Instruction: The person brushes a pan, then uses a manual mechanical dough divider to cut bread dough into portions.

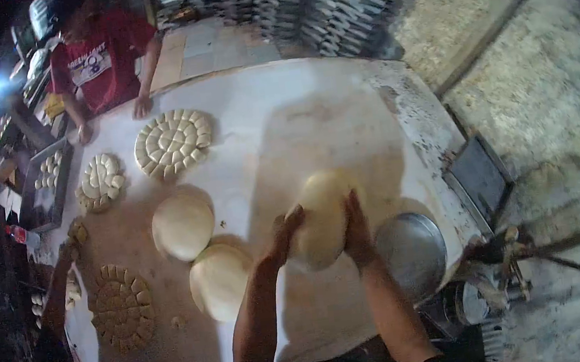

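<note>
Both hands up on the big dough ball [321,217], lifted off the white table [276,122] near its front edge: left hand [285,235] cupped wide on its left side, right hand [356,227] flat vs. the right side, fingers spread. Just right of it sits a round metal pan [413,253], at the table's edge. To the left, two smooth dough rounds [182,225] [219,280] touching each other. Further left & back, three cut dough discs [173,143] [99,181] [122,307], scored into small pieces. Across the table a person in a red shirt [101,59] leans w/ both hands on the top.
</note>
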